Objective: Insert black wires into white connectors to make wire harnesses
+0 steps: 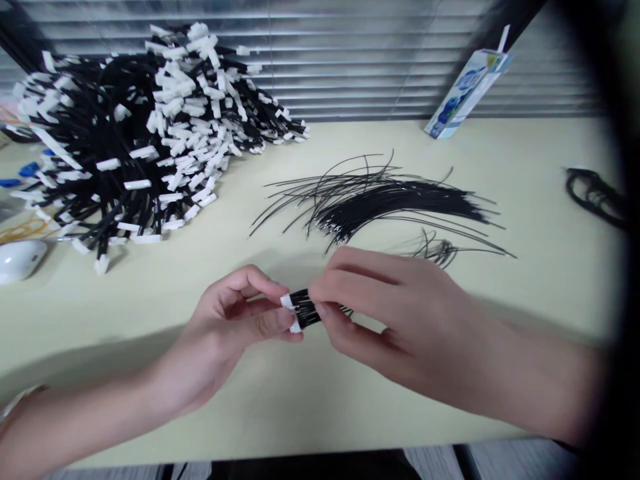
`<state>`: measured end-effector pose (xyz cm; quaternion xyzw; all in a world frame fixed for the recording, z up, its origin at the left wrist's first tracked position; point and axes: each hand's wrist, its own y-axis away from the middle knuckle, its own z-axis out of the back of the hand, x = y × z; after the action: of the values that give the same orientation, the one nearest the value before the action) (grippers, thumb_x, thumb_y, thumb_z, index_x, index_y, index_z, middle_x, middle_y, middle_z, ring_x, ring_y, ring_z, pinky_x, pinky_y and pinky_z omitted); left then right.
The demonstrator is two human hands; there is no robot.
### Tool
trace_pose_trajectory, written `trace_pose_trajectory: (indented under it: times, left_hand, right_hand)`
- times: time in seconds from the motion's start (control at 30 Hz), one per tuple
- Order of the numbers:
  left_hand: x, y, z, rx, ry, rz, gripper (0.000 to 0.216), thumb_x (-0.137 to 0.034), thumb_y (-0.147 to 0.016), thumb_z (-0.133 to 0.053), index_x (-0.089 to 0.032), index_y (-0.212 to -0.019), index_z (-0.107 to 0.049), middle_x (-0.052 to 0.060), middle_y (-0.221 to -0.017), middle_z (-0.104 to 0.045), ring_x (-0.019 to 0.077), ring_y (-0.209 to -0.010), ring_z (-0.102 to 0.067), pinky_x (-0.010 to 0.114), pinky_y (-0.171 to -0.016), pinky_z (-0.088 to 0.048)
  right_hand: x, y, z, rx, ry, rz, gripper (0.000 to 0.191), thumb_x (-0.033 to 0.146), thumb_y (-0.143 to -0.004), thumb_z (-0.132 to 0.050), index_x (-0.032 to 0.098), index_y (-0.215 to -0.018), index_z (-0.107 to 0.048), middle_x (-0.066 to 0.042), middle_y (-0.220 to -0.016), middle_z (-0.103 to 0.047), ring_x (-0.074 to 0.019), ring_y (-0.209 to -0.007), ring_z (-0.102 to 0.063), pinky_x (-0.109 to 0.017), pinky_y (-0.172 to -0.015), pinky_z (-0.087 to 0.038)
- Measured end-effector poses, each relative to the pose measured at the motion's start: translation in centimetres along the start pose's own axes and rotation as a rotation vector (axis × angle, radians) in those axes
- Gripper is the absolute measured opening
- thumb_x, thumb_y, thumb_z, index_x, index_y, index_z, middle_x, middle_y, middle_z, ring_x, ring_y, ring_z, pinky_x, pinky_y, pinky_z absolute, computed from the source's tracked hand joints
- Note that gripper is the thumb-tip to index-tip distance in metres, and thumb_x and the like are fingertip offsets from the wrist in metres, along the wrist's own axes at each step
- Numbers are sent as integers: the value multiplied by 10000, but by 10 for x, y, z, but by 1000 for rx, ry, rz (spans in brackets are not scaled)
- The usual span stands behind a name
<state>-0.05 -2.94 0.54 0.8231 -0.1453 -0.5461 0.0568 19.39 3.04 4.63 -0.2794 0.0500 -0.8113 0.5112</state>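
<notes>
My left hand (235, 320) pinches a small white connector (295, 325) between thumb and fingers, just left of the middle of the view. Several thin black wires (304, 308) run from the connector to the right. My right hand (395, 307) is closed at these wires, thumb and fingertips pressed together close to the connector. Whether it grips one wire or several is hidden by the fingers. Behind the hands lies a loose bundle of black wires (400, 203) with bright metal tips at its left end.
A big heap of black cables with white connectors (195, 107) fills the back left. A white mouse (23, 260) lies at the left edge. A drink carton with a straw (465, 93) leans against the blinds (340, 60). A coiled black cable (593, 193) lies far right.
</notes>
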Motion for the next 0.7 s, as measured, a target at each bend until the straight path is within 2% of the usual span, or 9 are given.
trace_pose_trajectory:
  times: [0.13,0.3,0.37,0.43,0.53,0.6,0.7]
  left_hand:
    - [-1,0,-1,-6,2,7,144,-99,-764,-735,-195,-819,-643,-22,-780,-694,102,-729,-646,196,-700,-556]
    - [-2,1,-1,-21,-12,16,139,-96,-760,-735,-191,-807,-645,-20,-777,-695,104,-724,-646,196,-691,-560]
    - [-1,1,-1,-23,-18,14,140,-103,-761,-737,-196,-812,-646,-25,-775,-695,101,-722,-646,196,-694,-560]
    - [-1,0,0,-24,-24,10,134,-114,-767,-735,-202,-811,-644,-28,-762,-693,102,-720,-647,200,-696,-560]
    - [0,0,1,-23,-30,5,133,-116,-768,-735,-203,-788,-636,-31,-744,-689,104,-717,-647,199,-691,-557]
    - [0,0,2,-21,-30,7,132,-115,-770,-733,-201,-778,-633,-31,-739,-688,101,-714,-646,186,-683,-551]
    - [0,1,2,-20,-20,13,136,-112,-771,-731,-207,-800,-638,-35,-747,-691,97,-716,-648,176,-683,-547]
  right_hand:
    - [0,0,-3,-61,45,-45,135,121,-869,-470,147,-788,-574,29,-646,-544,-82,-572,-461,-232,-538,-346]
    - [0,0,-3,-32,91,-102,145,144,-889,-438,162,-821,-565,23,-636,-570,-99,-562,-493,-244,-521,-342]
    - [-1,1,-3,-17,85,-117,138,147,-901,-437,166,-856,-566,17,-678,-577,-100,-584,-492,-239,-516,-337]
    - [-2,3,-3,-24,58,-102,155,100,-891,-438,173,-932,-568,-6,-817,-604,-101,-649,-513,-231,-537,-351]
    - [-4,5,-3,-45,-16,-60,286,6,-835,-441,198,-1015,-554,-12,-967,-591,-99,-750,-538,-214,-593,-386]
    - [-5,4,-3,-54,-50,-52,293,-8,-828,-446,201,-999,-558,8,-932,-584,-88,-760,-539,-200,-614,-397]
    - [-5,3,-1,-67,-60,-46,199,46,-876,-456,183,-952,-578,8,-893,-582,-80,-739,-534,-194,-604,-398]
